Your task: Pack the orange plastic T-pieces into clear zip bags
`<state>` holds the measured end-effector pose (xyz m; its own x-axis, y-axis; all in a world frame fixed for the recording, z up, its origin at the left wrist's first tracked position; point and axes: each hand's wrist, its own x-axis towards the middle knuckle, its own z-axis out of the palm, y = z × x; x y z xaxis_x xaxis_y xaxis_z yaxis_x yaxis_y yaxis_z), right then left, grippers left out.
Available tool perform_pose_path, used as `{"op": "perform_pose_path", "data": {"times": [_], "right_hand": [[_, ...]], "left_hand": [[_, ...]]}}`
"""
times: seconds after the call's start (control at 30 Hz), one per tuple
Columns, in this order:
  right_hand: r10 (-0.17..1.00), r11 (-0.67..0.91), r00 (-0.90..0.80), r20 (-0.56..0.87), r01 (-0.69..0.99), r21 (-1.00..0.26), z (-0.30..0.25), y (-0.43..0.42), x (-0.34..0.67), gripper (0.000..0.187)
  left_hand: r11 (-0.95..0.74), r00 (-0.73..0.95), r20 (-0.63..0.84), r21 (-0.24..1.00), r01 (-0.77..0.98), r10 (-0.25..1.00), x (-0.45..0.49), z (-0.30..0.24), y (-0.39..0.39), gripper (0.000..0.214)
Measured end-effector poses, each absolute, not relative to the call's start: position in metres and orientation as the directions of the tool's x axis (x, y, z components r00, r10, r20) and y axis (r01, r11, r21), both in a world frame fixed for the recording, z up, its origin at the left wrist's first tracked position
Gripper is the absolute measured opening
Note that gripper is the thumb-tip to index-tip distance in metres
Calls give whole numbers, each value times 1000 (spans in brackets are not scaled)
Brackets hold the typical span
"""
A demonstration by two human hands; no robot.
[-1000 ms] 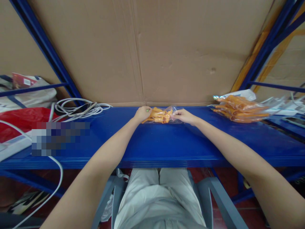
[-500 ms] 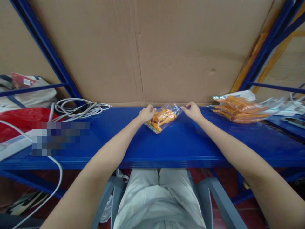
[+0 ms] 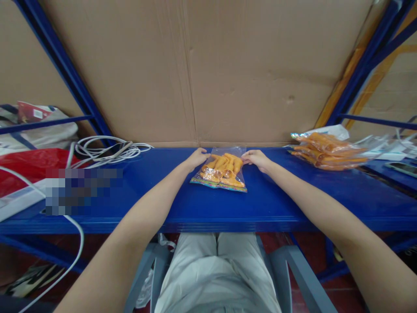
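Observation:
A clear plastic bag [image 3: 241, 178] of orange, tube-shaped pieces [image 3: 224, 165] lies flat on the blue tabletop in front of me. Along its near edge runs a colourful printed strip. My left hand [image 3: 197, 159] is at the bag's upper left edge, thumb and fingers closed on the plastic. At the upper right edge, my right hand [image 3: 256, 160] pinches the bag between thumb and fingers. The exact contact at the fingertips is small and partly hidden.
Similar bags of orange pieces [image 3: 325, 150] are piled on the right, near a phone [image 3: 402, 168]. To the left are coiled white cables [image 3: 114, 150], a red bag [image 3: 39, 163] and a cloth bag [image 3: 48, 130]. A cardboard wall [image 3: 228, 78] stands behind the blue table [image 3: 208, 208].
The bag has turned and flattened out, its printed strip now facing me. My right hand has moved slightly left and down to its edge; my left hand has shifted slightly left.

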<state>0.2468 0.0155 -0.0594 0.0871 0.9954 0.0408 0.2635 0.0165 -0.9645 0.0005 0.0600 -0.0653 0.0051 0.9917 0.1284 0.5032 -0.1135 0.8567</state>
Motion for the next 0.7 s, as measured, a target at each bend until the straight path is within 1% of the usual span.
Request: {"op": "perform_pose_path", "data": {"times": [0.13, 0.27, 0.4, 0.47, 0.53, 0.63, 0.7], "right_hand": [[995, 1, 97, 7, 60, -998, -59, 16, 243, 28], [999, -5, 50, -7, -40, -999, -57, 12, 239, 29], [996, -2, -93, 3, -53, -999, -55, 7, 236, 27], [993, 2, -121, 8, -52, -999, -54, 5, 235, 28], [995, 1, -98, 6, -44, -999, -54, 4, 234, 28], [1000, -26, -16, -26, -1, -1000, -52, 4, 234, 27], [999, -42, 32, -41, 32, -999, -52, 4, 234, 26]], "left_hand": [[-87, 100, 54, 924, 372, 994, 0, -64, 59, 17], [-29, 109, 2, 968, 251, 994, 0, -58, 53, 10], [47, 91, -56, 993, 106, 994, 1, -53, 49, 9], [68, 97, -76, 994, 84, 992, 1, -52, 47, 13], [67, 103, -78, 991, 112, 992, -1, -52, 47, 17], [61, 65, -72, 984, 166, 995, -4, -53, 49, 20], [66, 47, -75, 983, 172, 996, -6, -53, 50, 22]]}}
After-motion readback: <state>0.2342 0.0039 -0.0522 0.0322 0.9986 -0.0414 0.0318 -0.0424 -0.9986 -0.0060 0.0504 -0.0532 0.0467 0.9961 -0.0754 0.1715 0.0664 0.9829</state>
